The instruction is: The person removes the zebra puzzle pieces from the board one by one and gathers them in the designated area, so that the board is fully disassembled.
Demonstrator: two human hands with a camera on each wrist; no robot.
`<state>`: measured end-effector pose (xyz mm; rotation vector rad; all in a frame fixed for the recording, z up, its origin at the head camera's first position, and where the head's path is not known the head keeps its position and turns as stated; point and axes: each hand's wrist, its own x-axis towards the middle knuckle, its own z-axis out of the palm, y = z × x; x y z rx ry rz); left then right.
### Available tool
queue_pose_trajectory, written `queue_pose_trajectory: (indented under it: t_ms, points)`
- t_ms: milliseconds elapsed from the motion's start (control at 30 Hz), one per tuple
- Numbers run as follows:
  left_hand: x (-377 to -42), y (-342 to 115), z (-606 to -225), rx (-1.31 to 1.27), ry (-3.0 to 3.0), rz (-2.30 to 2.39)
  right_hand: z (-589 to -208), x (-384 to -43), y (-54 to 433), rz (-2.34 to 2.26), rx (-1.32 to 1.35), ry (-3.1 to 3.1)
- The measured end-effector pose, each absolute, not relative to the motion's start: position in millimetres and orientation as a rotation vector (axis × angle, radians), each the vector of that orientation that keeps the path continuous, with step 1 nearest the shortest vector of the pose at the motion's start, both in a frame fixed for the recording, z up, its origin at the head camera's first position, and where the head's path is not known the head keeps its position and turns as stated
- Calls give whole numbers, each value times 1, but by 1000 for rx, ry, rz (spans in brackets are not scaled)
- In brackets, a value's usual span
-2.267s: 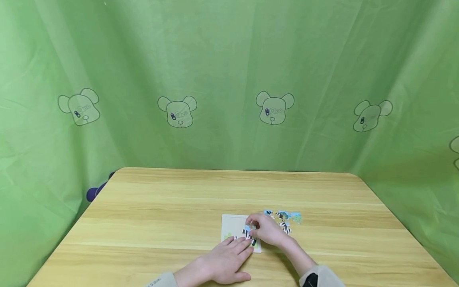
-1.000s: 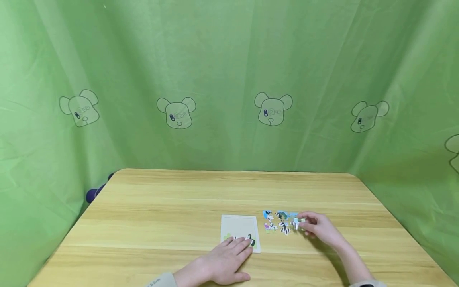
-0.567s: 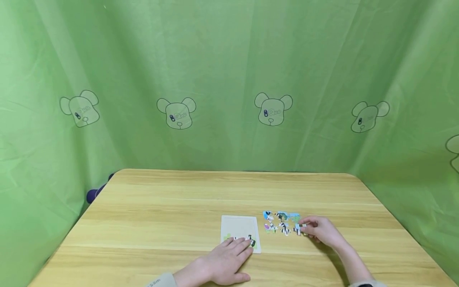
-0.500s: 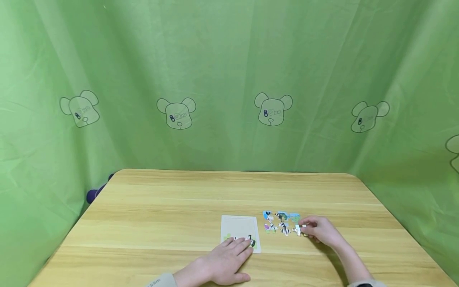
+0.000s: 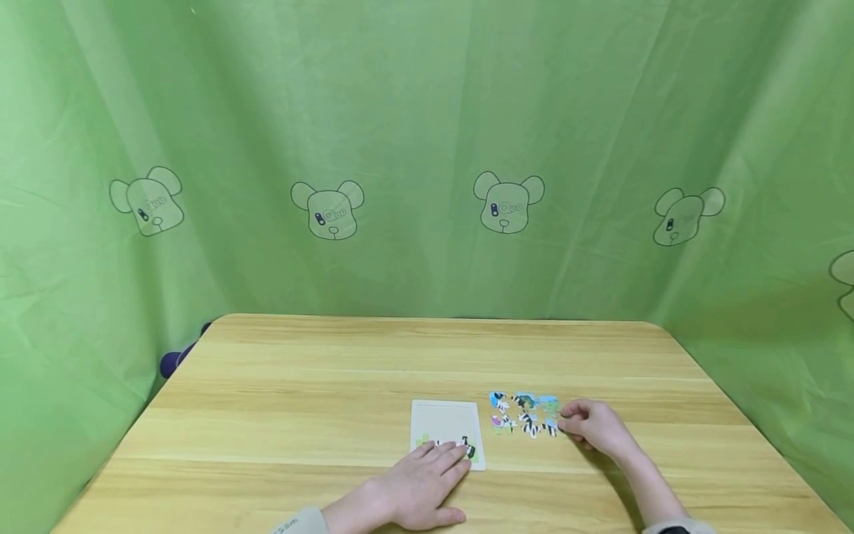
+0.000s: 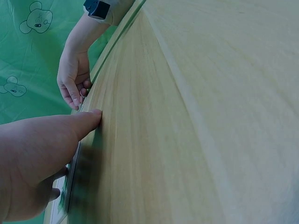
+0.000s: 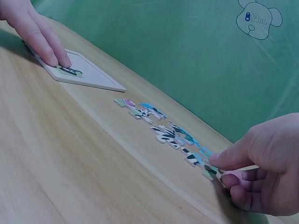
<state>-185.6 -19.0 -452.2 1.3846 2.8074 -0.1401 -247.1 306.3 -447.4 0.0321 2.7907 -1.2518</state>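
My left hand (image 5: 427,486) lies flat on the lower part of a white puzzle board (image 5: 443,415), its fingers covering some of the pieces there. A green and black piece (image 7: 70,71) shows by those fingertips in the right wrist view. To the right, my right hand (image 5: 600,430) pinches the right end of a zebra-striped puzzle piece (image 7: 192,157) between thumb (image 7: 229,156) and curled fingers. That piece lies low by the tabletop, at the near right corner of the loose pieces; its held end is partly hidden.
Several loose puzzle pieces lie right of the board: a pink and green one (image 5: 500,424), a striped one (image 5: 529,426) and blue ones (image 5: 525,400) behind. A wooden table (image 5: 300,386) carries everything. A green curtain (image 5: 414,111) hangs beyond its far edge.
My right hand has gone from the board to the right with a striped piece, which turned over in its fingers and now lies picture side up beside the others. My left hand has stayed put.
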Motion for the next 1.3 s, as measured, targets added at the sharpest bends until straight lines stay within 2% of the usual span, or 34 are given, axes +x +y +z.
queue_pose_trajectory:
  t_ms: [267,600,1033,1300]
  points:
    - [-185,-20,-451,1384,2798,-140,-440,-243,293,-1237,-54,2864]
    - [-184,-27,-454,1400,2815,-95,-425,-246,231,-1313,-270,2822]
    - [-182,-63,-450,1305,2874,-9,-425,-236,162,-1357,-645,2614]
    - [-180,-77,-455,1347,2894,14,-432,-230,136,-1386,-698,2530]
